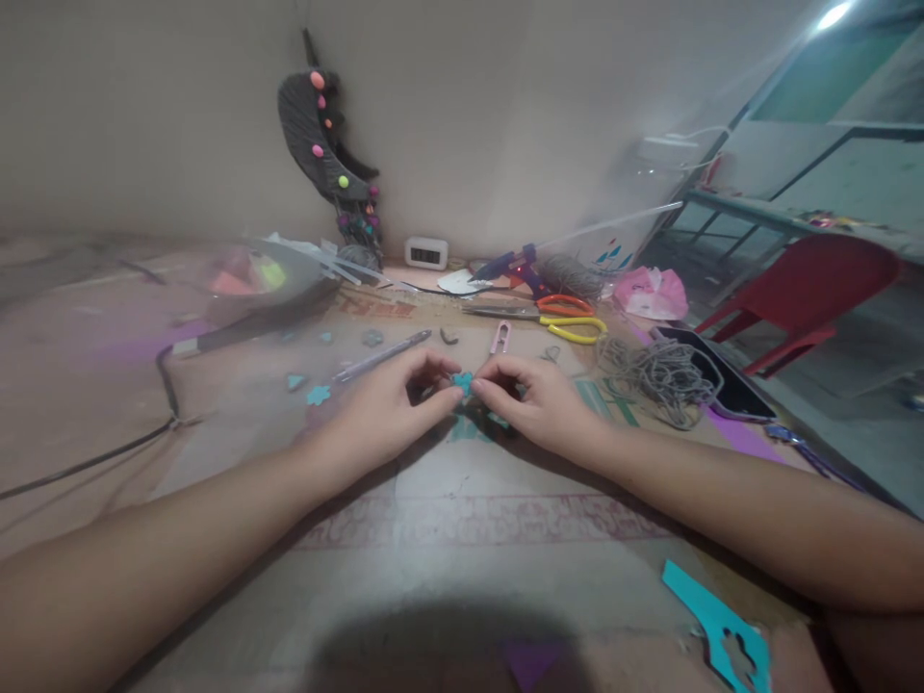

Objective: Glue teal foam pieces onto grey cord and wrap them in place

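Note:
Between the fingertips of both hands, over the middle of the table, is a small teal flower-shaped cutout (463, 383). My left hand (408, 390) pinches its left side with thumb and forefinger. From the right, my right hand (524, 393) pinches the other side the same way. A teal flower cutout (319, 396) and a small teal scrap (295, 382) lie left of my left hand. Just beyond the fingers rest a pink thread snipper (500, 337) and a pen (382, 354). Whether anything else is between the fingertips is too small to tell.
Scissors (570, 318), a glue gun (516, 269) and a white digital clock (426, 253) stand toward the wall. Tangled grey yarn (668, 375) and a phone (722, 380) lie at right. A cut teal sheet (722, 626) is near the front edge. A dark crescent decoration (303, 125) hangs behind.

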Demonstrator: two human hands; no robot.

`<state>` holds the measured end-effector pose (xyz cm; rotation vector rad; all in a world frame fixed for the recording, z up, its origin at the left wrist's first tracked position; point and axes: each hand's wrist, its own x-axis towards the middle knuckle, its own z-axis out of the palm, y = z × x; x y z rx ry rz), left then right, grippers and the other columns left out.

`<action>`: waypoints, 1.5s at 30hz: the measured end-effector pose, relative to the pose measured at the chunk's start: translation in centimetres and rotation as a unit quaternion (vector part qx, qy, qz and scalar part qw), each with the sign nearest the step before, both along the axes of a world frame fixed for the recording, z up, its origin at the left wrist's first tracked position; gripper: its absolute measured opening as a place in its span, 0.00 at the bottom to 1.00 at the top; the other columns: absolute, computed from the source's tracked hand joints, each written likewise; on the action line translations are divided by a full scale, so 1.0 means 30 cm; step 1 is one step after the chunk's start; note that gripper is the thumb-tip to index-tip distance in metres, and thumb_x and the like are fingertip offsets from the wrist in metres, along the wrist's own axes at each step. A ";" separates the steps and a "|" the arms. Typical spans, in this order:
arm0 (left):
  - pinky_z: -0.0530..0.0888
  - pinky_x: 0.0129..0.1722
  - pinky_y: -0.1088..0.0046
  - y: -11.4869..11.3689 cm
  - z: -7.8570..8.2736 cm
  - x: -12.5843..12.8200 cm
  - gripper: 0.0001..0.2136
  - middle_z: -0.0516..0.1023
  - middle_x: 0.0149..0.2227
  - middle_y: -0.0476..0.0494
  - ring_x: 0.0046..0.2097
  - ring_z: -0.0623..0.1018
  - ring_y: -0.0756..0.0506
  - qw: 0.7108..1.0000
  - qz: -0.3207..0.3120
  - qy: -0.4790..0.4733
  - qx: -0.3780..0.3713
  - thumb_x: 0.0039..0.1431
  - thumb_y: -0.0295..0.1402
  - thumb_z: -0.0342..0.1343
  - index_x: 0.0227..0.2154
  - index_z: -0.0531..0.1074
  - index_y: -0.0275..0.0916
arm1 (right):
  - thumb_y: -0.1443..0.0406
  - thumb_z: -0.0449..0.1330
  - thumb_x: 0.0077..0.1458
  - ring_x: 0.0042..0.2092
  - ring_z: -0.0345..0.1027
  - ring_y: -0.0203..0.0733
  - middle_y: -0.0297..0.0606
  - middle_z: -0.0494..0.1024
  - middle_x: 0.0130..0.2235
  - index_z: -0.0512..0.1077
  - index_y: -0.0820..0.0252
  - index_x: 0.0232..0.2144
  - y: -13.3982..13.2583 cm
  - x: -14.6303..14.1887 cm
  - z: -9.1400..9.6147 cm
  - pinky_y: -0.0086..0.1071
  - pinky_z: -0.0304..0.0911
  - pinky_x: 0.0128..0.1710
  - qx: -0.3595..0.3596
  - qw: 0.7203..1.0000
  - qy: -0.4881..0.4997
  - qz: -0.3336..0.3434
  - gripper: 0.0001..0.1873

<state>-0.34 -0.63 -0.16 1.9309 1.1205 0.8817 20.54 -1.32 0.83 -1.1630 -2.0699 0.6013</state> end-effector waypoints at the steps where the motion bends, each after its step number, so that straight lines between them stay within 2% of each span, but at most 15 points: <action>1: 0.74 0.47 0.62 -0.001 0.002 0.000 0.12 0.81 0.43 0.45 0.46 0.79 0.42 1.000 -0.003 0.004 0.006 0.62 0.41 0.58 0.45 0.75 0.42 | 0.63 0.58 0.60 0.28 0.63 0.32 0.32 0.74 0.26 0.74 0.61 0.28 0.000 0.000 0.000 0.26 0.56 0.28 0.003 1.000 -0.002 0.004 0.10; 6: 0.73 0.46 0.66 -0.003 0.008 0.003 0.11 0.81 0.42 0.48 0.45 0.79 0.44 1.000 -0.003 0.002 0.024 0.60 0.40 0.61 0.44 0.74 0.42 | 0.64 0.58 0.61 0.30 0.66 0.33 0.33 0.76 0.27 0.75 0.61 0.29 0.001 0.002 -0.004 0.26 0.57 0.31 0.010 0.999 -0.016 0.028 0.10; 13: 0.71 0.42 0.65 -0.008 0.021 0.005 0.09 0.79 0.36 0.48 0.40 0.78 0.43 0.998 0.008 0.053 0.019 0.60 0.41 0.58 0.34 0.74 0.41 | 0.64 0.58 0.61 0.29 0.64 0.33 0.33 0.75 0.27 0.75 0.62 0.29 0.002 0.003 -0.005 0.26 0.56 0.29 0.020 0.999 -0.027 0.041 0.10; 23: 0.71 0.42 0.66 -0.008 0.024 0.006 0.08 0.81 0.36 0.49 0.40 0.78 0.43 0.999 -0.010 0.041 0.024 0.63 0.38 0.54 0.34 0.76 0.42 | 0.64 0.58 0.61 0.28 0.63 0.32 0.32 0.75 0.27 0.75 0.62 0.29 0.000 0.001 -0.003 0.26 0.55 0.29 0.015 0.998 -0.030 0.047 0.10; 29: 0.72 0.46 0.65 0.004 0.000 -0.002 0.12 0.81 0.38 0.48 0.43 0.78 0.42 1.000 -0.005 0.000 0.013 0.66 0.41 0.50 0.37 0.76 0.43 | 0.65 0.58 0.60 0.29 0.63 0.33 0.33 0.75 0.27 0.75 0.62 0.30 0.003 0.000 -0.002 0.27 0.56 0.30 0.009 0.999 -0.031 0.036 0.09; 35: 0.73 0.43 0.64 0.007 -0.002 -0.004 0.15 0.81 0.40 0.46 0.42 0.78 0.42 1.000 0.006 0.013 -0.006 0.63 0.48 0.55 0.38 0.75 0.41 | 0.64 0.58 0.61 0.29 0.64 0.33 0.33 0.75 0.27 0.75 0.61 0.30 0.001 0.003 -0.003 0.27 0.56 0.30 0.007 0.999 -0.030 0.029 0.10; 40: 0.73 0.43 0.63 -0.002 0.016 0.000 0.12 0.81 0.37 0.47 0.40 0.78 0.42 0.999 0.000 0.048 0.001 0.63 0.44 0.55 0.34 0.76 0.42 | 0.63 0.58 0.61 0.29 0.64 0.34 0.34 0.77 0.28 0.76 0.60 0.31 -0.001 0.002 -0.009 0.28 0.56 0.31 0.021 0.998 -0.033 0.040 0.10; 45: 0.74 0.44 0.65 -0.001 0.020 0.003 0.09 0.82 0.36 0.48 0.40 0.78 0.42 0.999 -0.007 0.041 -0.001 0.62 0.40 0.55 0.34 0.77 0.43 | 0.64 0.58 0.61 0.29 0.64 0.33 0.33 0.76 0.28 0.76 0.61 0.30 0.001 0.002 -0.010 0.27 0.56 0.30 0.033 0.998 -0.029 0.037 0.10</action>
